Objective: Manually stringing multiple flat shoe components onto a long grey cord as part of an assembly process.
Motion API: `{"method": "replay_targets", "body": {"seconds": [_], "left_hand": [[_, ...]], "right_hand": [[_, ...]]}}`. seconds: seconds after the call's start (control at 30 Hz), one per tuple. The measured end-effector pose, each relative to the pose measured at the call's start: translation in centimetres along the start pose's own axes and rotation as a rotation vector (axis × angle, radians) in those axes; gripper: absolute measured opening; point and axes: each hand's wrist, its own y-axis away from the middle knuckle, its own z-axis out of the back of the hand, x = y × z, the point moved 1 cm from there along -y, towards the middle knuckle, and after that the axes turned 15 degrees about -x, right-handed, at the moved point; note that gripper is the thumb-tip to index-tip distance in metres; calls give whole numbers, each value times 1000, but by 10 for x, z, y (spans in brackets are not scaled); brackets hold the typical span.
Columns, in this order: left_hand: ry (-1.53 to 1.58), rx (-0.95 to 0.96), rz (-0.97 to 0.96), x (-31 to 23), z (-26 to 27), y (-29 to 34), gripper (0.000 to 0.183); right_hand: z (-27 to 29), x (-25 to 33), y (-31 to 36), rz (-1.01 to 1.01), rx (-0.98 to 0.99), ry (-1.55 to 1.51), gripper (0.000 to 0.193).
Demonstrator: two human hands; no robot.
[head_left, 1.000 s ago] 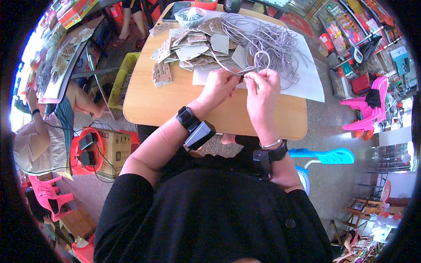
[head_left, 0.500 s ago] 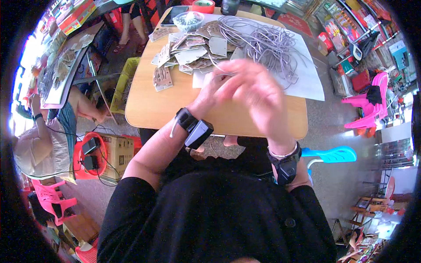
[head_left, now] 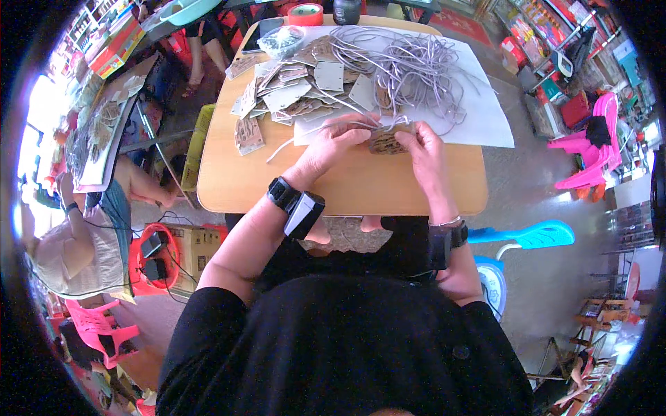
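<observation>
Two bare hands work close together above a light wooden surface [head_left: 333, 197], near the centre of the view. The right hand [head_left: 426, 145] has thumb and fingers closed in a pinch on the right side of a small brown patterned plate [head_left: 386, 144]. The left hand [head_left: 333, 143] has its fingers drawn together on a pale grey cord [head_left: 280, 150], whose loose end sticks out between eight and nine o'clock; whether the left thumb also touches the plate, I cannot tell. From that plate, a loose heap of similar plates [head_left: 288, 96] lies at ten o'clock, a tangle of cord [head_left: 423, 62] at one o'clock on a white sheet [head_left: 485, 118], and a clear bowl [head_left: 279, 45] between ten and eleven. The held plate looks thin, light and stiff, so its edges seem the best grip; the cord looks soft and bendy, likely to snag, and easiest pinched near its end.
</observation>
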Motion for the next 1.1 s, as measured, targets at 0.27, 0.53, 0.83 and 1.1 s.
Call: {"method": "replay_targets", "body": {"seconds": [0.27, 0.53, 0.83, 1.1], "left_hand": [[5, -424, 191, 4, 7, -2, 22], [34, -326, 115, 11, 17, -8, 28], [-337, -51, -201, 15, 5, -4, 22], [-368, -145, 83, -6, 2, 3, 24]], "right_hand": [[-10, 14, 19, 14, 264, -155, 18], [-11, 9, 21, 262, 133, 153, 13], [-10, 14, 22, 560, -98, 266, 14], [-12, 19, 28, 471, 52, 306, 25]]}}
